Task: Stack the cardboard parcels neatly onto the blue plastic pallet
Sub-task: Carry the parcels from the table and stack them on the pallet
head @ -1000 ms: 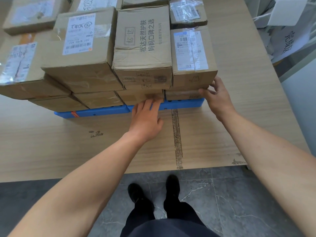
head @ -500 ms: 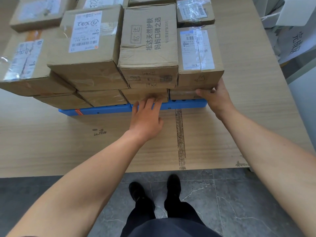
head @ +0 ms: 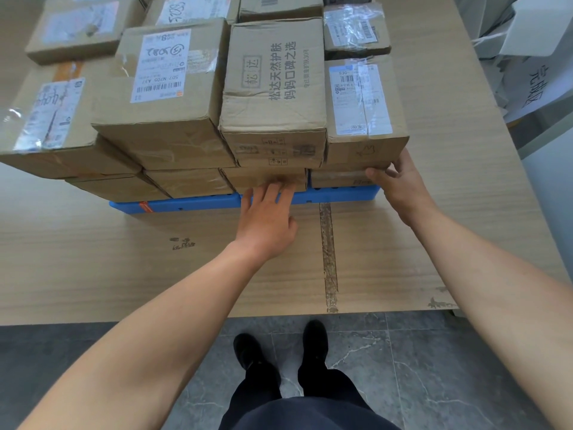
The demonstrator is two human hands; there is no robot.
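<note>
Nearest the camera, two black shoes (head: 279,349) stand on grey tiled floor (head: 434,383), at the edge of a wood-grain surface (head: 124,259). A strip of clear tape (head: 328,249) runs across that surface towards the load.

Left hand (head: 266,218): open, fingers straight, tips touching the front face of the lower centre parcel (head: 263,176). It holds nothing.

The blue pallet (head: 192,203) lies flat on the surface just past that hand; only its front edge shows beneath the cardboard.

Right hand (head: 403,184): it holds the near right bottom corner of the labelled parcel (head: 362,97) – thumb along the lower front edge, fingers curled up the right side.

Load: parcels sit two tiers high on the pallet. The labelled parcel is in the upper tier at the right end, touching the printed parcel (head: 273,79) on its left. Further parcels fill the rows behind – most carry shipping labels.

Far right, off the surface, lie white sacks (head: 527,57).
</note>
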